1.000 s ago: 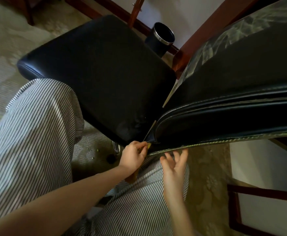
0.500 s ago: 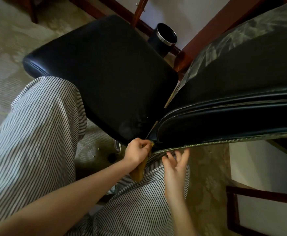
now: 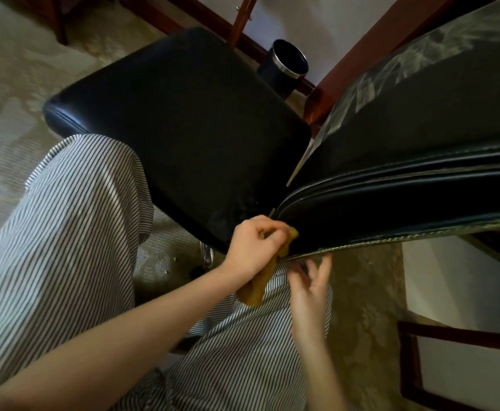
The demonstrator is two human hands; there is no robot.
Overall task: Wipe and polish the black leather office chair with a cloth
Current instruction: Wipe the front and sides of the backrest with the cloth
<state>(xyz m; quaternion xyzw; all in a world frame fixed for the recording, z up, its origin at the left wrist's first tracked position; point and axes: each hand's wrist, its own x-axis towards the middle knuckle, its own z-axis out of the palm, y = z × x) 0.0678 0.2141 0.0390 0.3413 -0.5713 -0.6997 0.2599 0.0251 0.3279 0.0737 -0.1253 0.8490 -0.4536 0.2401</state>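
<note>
The black leather chair fills the view: its seat (image 3: 189,137) lies to the upper left and its backrest (image 3: 406,209) runs off to the right. My left hand (image 3: 253,247) grips a mustard-yellow cloth (image 3: 257,287) and presses it against the lower corner of the backrest, where it meets the seat. The cloth's loose end hangs below the hand. My right hand (image 3: 309,287) is below the backrest's bottom edge with fingers spread, its fingertips touching the stitched rim.
A black waste bin (image 3: 287,66) with a metal rim stands behind the seat near the white wall. Dark wooden furniture (image 3: 385,34) borders the chair at the back and a wooden frame (image 3: 450,336) at the lower right. Patterned carpet (image 3: 11,93) covers the floor. My striped trousers fill the lower left.
My left hand has moved up along the backrest's corner with the cloth, and more of the cloth now hangs below it. My right hand has stayed under the backrest edge.
</note>
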